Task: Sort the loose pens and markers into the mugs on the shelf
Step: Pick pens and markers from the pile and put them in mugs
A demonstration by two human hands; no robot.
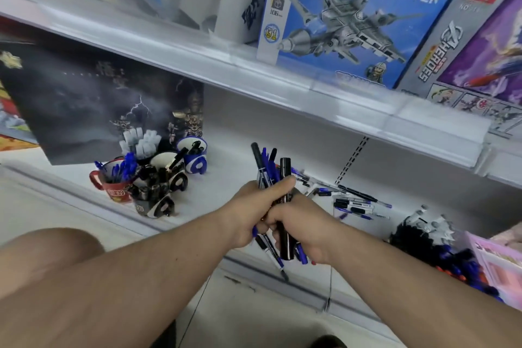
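Item: mixed bundle of pens (272, 175), above the shelf (226, 178), gripped by left hand (251, 213) and right hand (299, 227), fingers clenched. Risk: loose lower pens (protruding unevenly) slipping before reaching the mugs (158, 181).

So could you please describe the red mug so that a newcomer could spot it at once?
Find the lower shelf and the cluster of mugs at its left. The red mug stands at the cluster's left front, stuffed with blue pens. It is the only red one; its neighbours are black or blue with white.
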